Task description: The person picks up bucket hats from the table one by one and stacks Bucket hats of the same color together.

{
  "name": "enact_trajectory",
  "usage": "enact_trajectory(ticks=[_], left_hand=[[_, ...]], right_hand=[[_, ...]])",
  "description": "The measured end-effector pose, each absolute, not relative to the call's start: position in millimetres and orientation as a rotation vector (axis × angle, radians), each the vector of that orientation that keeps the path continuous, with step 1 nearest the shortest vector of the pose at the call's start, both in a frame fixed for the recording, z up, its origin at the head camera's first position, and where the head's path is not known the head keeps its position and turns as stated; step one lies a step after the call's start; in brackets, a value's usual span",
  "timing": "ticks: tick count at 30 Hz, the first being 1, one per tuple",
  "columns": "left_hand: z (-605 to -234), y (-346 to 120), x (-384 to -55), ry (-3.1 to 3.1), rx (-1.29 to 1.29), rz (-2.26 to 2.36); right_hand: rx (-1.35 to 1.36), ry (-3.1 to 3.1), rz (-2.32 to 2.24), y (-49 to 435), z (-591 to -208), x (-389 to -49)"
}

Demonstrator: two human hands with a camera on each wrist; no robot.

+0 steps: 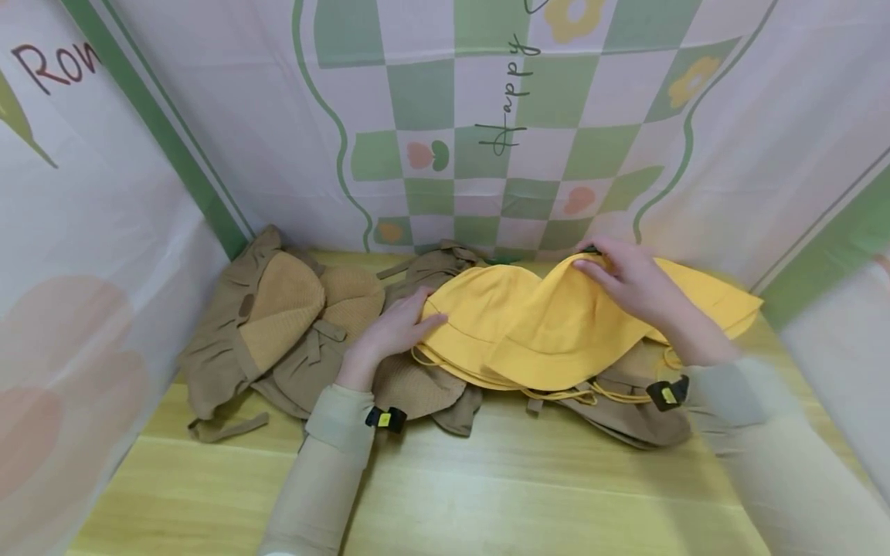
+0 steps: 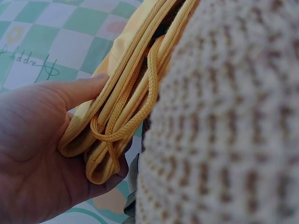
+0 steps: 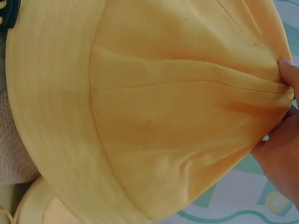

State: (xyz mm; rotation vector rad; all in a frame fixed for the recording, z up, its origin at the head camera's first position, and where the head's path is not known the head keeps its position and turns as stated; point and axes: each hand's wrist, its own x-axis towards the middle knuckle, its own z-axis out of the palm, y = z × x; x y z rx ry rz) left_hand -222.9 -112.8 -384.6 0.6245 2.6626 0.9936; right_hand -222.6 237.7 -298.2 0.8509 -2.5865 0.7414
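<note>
Several yellow sun hats [image 1: 473, 324] with yellow cords lie overlapped in a row. My left hand [image 1: 396, 328] grips the left end of the row. In the left wrist view its thumb [image 2: 81, 91] presses one side of the folded brims [image 2: 105, 135], fingers behind, with a cord loop [image 2: 149, 84] hanging over them. My right hand [image 1: 636, 282] pinches the top of one yellow hat's crown [image 1: 577, 309] and draws it to a peak. That crown [image 3: 187, 112] fills much of the right wrist view, its tip between thumb and fingers.
Brown hats with tan corduroy linings [image 1: 285, 309] and fabric ties are heaped at left. More brown cloth [image 1: 647, 417] lies under the yellow hats. A printed curtain [image 1: 417, 93] stands behind the wooden table [image 1: 528, 494]. Black clips [image 1: 669, 394] sit by both cuffs.
</note>
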Motion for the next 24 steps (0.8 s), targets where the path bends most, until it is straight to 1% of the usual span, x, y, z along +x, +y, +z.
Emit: enact_trajectory(ticks=[7,13,24], left_hand=[[-384.1,-112.3,-223.1,2.666,0.631,0.983],[-385.2,-112.4,-223.6,2.675,0.629,0.994],[-385.9,-112.6,-223.4,2.678,0.586,0.985]], right_hand=[[0.766,-2.624,0.807,228.2,-302.6,-229.7],[0.657,-2.658,0.937,221.0,-296.9,-233.5],[0.663,-2.658,1.154,206.7,-293.7,-231.1]])
